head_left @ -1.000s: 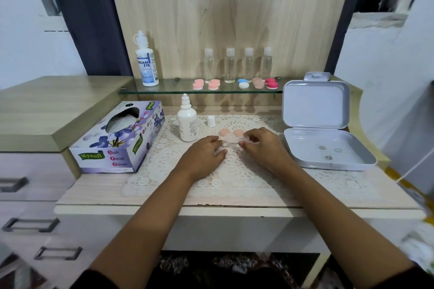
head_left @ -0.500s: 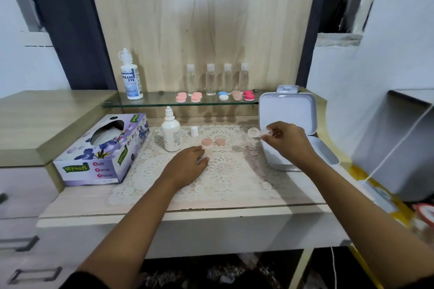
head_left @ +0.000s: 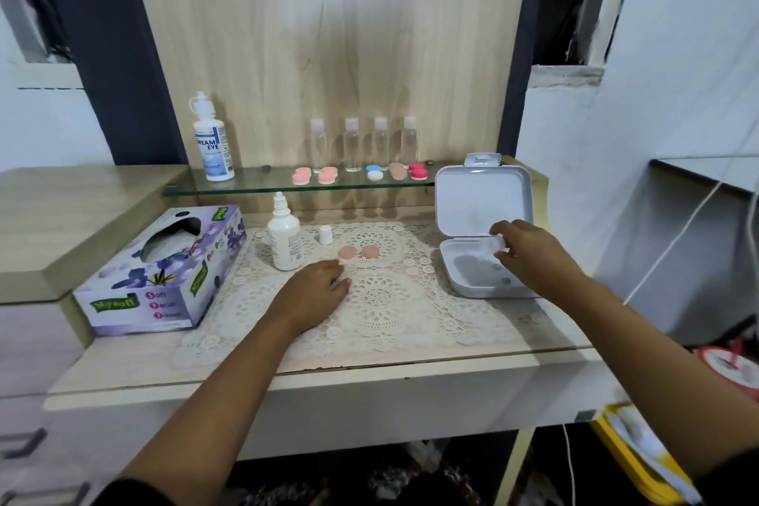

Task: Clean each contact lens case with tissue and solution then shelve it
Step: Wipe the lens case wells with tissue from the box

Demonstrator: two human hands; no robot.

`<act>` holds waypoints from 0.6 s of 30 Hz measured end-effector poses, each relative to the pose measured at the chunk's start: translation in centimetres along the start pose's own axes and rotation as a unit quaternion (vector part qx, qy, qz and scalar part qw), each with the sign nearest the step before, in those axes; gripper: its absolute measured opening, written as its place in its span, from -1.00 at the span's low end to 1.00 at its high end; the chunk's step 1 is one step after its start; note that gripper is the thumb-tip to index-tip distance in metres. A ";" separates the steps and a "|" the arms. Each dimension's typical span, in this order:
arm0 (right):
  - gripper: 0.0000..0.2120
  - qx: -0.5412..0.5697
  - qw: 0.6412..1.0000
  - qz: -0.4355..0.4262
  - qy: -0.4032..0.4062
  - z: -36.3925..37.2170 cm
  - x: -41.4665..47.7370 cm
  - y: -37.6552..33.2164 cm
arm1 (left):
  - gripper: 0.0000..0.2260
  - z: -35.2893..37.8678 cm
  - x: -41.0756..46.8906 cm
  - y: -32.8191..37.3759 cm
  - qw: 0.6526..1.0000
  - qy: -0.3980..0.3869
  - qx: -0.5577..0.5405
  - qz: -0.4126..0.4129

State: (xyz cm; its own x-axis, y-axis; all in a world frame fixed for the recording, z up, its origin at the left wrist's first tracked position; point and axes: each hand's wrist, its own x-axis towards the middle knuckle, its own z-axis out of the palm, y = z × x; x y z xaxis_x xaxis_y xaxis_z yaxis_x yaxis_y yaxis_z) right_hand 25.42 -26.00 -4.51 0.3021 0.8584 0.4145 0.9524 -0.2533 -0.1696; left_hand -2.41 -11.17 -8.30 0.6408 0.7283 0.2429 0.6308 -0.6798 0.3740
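- At the far left, the tissue box sits beside the uncapped solution bottle.
- On the lace mat, your left hand lies relaxed, holding nothing I can see; two peach caps sit just past its fingertips.
- Over the open white box, your right hand pinches the clear lens case by one end.
- Expect it to be light, stiff and probably slick: pinch across its rims, not the wet cups.
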 end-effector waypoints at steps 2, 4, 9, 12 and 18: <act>-0.71 -0.031 0.998 -0.047 -0.008 -0.2 0.1 -0.1 | -0.64 0.0 0.0 0.0 1.000 0.000 0.000 -0.001; -0.70 -0.067 0.993 -0.099 -0.015 -0.4 0.3 -0.3 | -0.65 0.0 0.1 0.0 1.000 0.001 0.000 -0.001; -0.57 -0.131 0.976 -0.174 -0.026 0.0 0.9 -0.3 | -0.66 0.0 0.0 -0.1 1.000 0.004 -0.004 0.003; -0.55 -0.130 0.976 -0.175 -0.018 0.3 1.1 -0.3 | -0.66 0.0 0.0 0.0 1.000 0.006 -0.006 0.004; -0.66 -0.097 0.983 -0.153 0.017 0.6 1.1 -0.5 | -0.66 0.2 0.2 -0.2 1.000 0.006 -0.006 -0.002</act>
State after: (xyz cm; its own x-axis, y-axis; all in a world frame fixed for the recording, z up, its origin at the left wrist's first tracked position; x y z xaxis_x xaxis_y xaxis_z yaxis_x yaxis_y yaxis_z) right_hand 25.24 -24.63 -4.46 -0.0017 0.8934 0.4492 0.9877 -0.0689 0.1407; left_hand -2.36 -10.95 -8.49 0.6331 0.7319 0.2519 0.6279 -0.6759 0.3859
